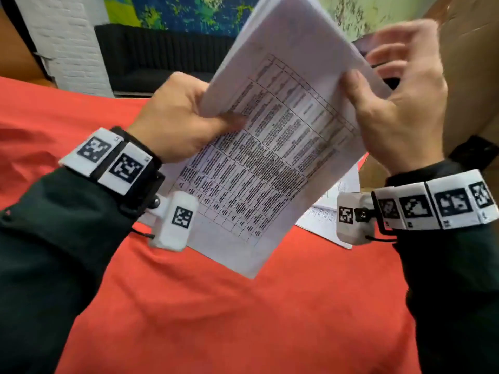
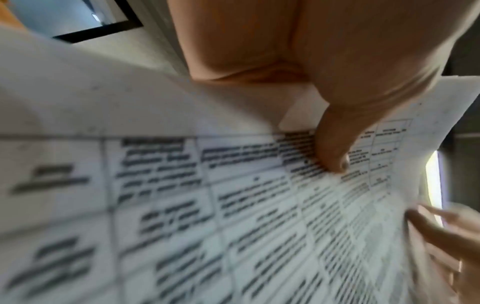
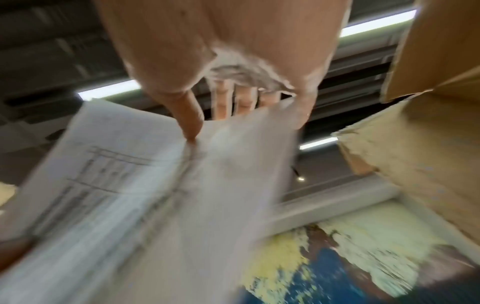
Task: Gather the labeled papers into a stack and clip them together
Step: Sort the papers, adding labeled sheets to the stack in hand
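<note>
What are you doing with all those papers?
A person is holding a bunch of printed papers up over a red cloth. The left hand pinches one edge with the thumb on top. The right hand steadies the other edge with its thumb, fingers spread. More papers on the cloth lie below. No clip shows, so nothing is clipped yet.

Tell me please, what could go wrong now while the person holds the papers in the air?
1. The left hand pinches the stack of papers at one edge only, and the right hand has spread fingers, so sheets may slip or fan out.
2. A loose paper lies on the red cloth; it may be left out.
</note>
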Available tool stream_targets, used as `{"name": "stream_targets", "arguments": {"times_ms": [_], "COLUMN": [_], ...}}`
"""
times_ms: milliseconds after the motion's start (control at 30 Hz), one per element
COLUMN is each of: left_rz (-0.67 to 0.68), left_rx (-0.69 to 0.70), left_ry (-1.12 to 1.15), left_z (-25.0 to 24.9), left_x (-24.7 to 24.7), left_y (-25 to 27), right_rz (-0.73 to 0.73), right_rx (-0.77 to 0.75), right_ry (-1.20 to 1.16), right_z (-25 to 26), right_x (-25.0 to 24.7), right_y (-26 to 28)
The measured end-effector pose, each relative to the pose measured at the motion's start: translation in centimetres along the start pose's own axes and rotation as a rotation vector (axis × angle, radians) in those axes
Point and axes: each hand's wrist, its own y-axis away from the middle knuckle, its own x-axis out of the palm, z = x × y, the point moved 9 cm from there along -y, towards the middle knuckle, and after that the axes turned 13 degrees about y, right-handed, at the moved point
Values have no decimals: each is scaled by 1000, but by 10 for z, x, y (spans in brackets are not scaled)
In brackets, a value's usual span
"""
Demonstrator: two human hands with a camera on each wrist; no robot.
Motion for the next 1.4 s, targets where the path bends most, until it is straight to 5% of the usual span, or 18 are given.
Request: {"name": "stream_targets", "arguments": {"times_ms": [100, 167, 300, 433, 533, 633, 800, 1167, 1267, 1400], "left_rz": [-220, -292, -378, -360, -370, -323, -523, -549, -495, -514], "left_rx": [-45, -28, -21, -96, -245, -164, -161, -328, -433, -386], "left_ry": [326, 408, 543, 606, 394, 150, 172, 376, 287, 139], "left_z": [19, 23, 31, 62, 98, 93, 79, 114, 136, 129], "left_x": [-10, -4, 5, 19, 30, 32, 18, 33, 27, -43], "left_y": [14, 22, 36, 63, 80, 79, 82, 110, 113, 111], "right_rz": [151, 238, 128, 191, 254, 184, 163, 257, 420, 883], "right_rx": [415, 547, 462, 568, 559, 488, 440, 528, 502, 441], "right_ry": [-441, -748, -843, -699, -609, -552, -601, -600, -552, -497], "right_z": [-54, -52, -32, -51, -58, -54, -48, -54, -53, -48], "right_x": [36, 65, 68, 90, 108, 103, 104, 131, 147, 183], "right_y": [30, 54, 59, 89, 116, 109, 103, 150, 157, 179]}}
